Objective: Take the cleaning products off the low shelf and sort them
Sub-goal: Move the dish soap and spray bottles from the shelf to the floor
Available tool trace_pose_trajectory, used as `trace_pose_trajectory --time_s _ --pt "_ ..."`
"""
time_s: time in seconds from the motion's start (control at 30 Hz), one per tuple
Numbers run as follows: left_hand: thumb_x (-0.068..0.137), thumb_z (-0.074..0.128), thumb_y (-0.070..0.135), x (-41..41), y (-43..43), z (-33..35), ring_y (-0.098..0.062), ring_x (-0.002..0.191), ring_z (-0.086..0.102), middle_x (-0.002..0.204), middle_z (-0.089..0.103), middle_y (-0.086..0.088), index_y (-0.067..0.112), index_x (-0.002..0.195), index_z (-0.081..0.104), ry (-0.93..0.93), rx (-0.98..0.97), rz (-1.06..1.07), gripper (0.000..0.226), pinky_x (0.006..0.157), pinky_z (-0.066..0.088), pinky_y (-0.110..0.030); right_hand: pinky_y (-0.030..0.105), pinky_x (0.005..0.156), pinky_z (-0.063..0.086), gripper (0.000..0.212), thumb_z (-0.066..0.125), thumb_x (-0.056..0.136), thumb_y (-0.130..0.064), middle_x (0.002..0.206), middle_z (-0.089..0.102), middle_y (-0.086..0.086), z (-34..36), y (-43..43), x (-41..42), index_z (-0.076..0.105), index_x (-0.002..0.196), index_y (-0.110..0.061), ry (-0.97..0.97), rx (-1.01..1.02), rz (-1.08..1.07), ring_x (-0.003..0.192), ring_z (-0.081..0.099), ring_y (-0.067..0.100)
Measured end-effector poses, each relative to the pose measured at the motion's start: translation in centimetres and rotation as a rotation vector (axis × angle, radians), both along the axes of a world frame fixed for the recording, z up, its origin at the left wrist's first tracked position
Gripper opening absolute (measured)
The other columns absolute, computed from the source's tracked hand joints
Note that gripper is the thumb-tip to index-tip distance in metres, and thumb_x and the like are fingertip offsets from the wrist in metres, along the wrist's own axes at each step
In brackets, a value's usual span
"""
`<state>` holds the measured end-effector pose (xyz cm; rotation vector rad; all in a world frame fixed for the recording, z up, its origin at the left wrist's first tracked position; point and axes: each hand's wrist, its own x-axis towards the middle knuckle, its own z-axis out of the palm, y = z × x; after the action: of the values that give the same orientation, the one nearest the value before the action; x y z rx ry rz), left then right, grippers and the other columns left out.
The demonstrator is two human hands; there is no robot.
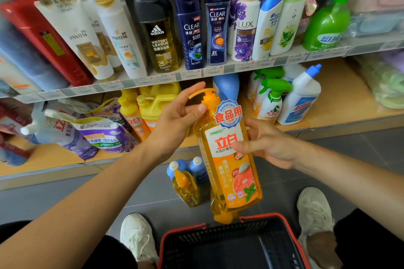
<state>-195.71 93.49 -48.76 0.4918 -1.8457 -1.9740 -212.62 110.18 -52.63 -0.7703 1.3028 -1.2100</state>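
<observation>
Nearest sat a black basket (218,238) with a red rim, between two white shoes (137,238). Above it both hands held an orange pump bottle (231,181) upright: the left hand (175,124) pinched its neck and the right hand (269,144) gripped its labelled body. Behind, smaller bottles (185,188) stood on the floor before the low shelf (341,98) of pouches (102,133) and sprays (273,98).

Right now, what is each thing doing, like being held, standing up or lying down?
orange pump bottle, held upright in the air above the basket.
left hand, grips the bottle's pump neck.
right hand, holds the bottle's body.
shopping basket, on the floor.
small orange bottle, standing on the floor.
purple refill pouches, lying on the low shelf.
green trigger sprayers, standing on the low shelf.
</observation>
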Motion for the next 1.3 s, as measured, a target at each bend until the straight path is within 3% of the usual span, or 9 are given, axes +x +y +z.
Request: trace_pose_trajectory --time_s 0.17,0.27,0.5,0.73,0.83,0.93,1.1,1.2,1.3 --pt "0.104 0.048 0.032 0.3 0.6 -1.0 -0.011 0.107 0.071 0.113 0.075 0.01 0.028 0.15 0.043 -0.162 0.031 0.06 0.046 0.077 0.059 -0.024 0.059 0.101 0.05 0.079 0.089 0.065 -0.025 0.125 0.07 0.012 0.2 -0.3 0.0 0.055 0.135 -0.018 0.001 0.005 -0.124 0.115 0.068 0.032" --pt "0.091 0.056 0.051 1.1 1.3 -2.2 -0.022 0.11 0.07 0.117 0.074 0.002 0.028 0.138 0.055 -0.329 0.051 -0.03 0.052 0.092 0.058 -0.041 0.062 0.098 0.051 0.069 0.083 0.068 -0.027 0.122 0.072 0.01 0.5 -0.2 0.1 0.058 0.132 -0.02 0.02 -0.011 -0.212 0.111 0.07 0.032" --pt "0.068 0.084 0.047 2.2 3.9 -4.8 -0.017 0.114 0.068 0.123 0.071 0.004 0.028 0.135 0.051 -0.505 0.044 -0.236 0.077 0.099 0.056 -0.045 0.053 0.087 0.059 0.058 0.082 0.07 -0.036 0.116 0.075 0.002 1.0 -0.3 -0.2 0.066 0.124 -0.022 -0.047 -0.012 -0.405 0.104 0.073 0.026" --pt "0.057 0.091 0.026 1.8 4.7 -5.8 -0.031 0.111 0.07 0.122 0.072 -0.011 0.01 0.131 0.05 -0.291 0.282 -0.025 0.086 0.094 0.056 -0.049 0.051 0.09 0.058 0.048 0.072 0.083 -0.039 0.123 0.072 0.004 1.4 -0.2 -0.5 0.064 0.129 -0.025 -0.153 -0.041 -0.361 0.111 0.071 0.027" --pt "0.053 0.092 0.024 1.8 4.5 -5.5 -0.034 0.109 0.07 0.12 0.071 -0.013 0.009 0.125 0.053 -0.206 0.231 0.094 0.084 0.094 0.057 -0.053 0.047 0.084 0.061 0.047 0.07 0.079 -0.054 0.114 0.076 0.0 1.8 0.3 -0.7 0.069 0.118 -0.029 0.039 0.022 -0.346 0.101 0.074 0.023" --pt "0.05 0.092 0.031 1.8 3.7 -4.4 -0.028 0.097 0.075 0.107 0.076 -0.007 0.01 0.118 0.059 -0.169 0.088 0.176 0.079 0.077 0.062 -0.038 0.042 0.071 0.064 0.048 0.071 0.075 -0.063 0.09 0.079 0.006 2.3 1.1 -0.6 0.077 0.097 -0.021 0.283 0.134 -0.401 0.08 0.077 0.024" --pt "0.049 0.093 0.037 1.7 3.1 -3.2 -0.012 0.09 0.073 0.099 0.076 0.003 0.021 0.114 0.065 -0.244 -0.209 0.251 0.072 0.069 0.059 -0.025 0.033 0.056 0.059 0.029 0.084 0.077 -0.04 0.063 0.073 0.005 2.2 2.3 -0.2 0.075 0.073 -0.014 0.661 -0.009 -0.481 0.06 0.073 0.021" --pt "0.053 0.09 0.042 1.6 3.3 -2.8 -0.011 0.094 0.07 0.103 0.073 0.007 0.027 0.119 0.066 -0.327 -0.405 0.22 0.071 0.077 0.061 -0.035 0.036 0.069 0.057 0.027 0.088 0.072 -0.033 0.082 0.07 -0.003 2.5 2.0 -0.3 0.073 0.091 -0.021 0.943 -0.232 -0.399 0.077 0.067 0.014" --pt "0.052 0.085 0.053 1.5 4.1 -2.5 -0.011 0.095 0.067 0.105 0.071 0.009 0.024 0.124 0.068 -0.36 -0.612 0.143 0.079 0.079 0.059 -0.041 0.033 0.092 0.044 0.074 0.086 0.065 -0.052 0.118 0.06 -0.006 2.3 1.4 -0.4 0.061 0.131 -0.028 1.265 -0.232 -0.001 0.108 0.05 0.014"
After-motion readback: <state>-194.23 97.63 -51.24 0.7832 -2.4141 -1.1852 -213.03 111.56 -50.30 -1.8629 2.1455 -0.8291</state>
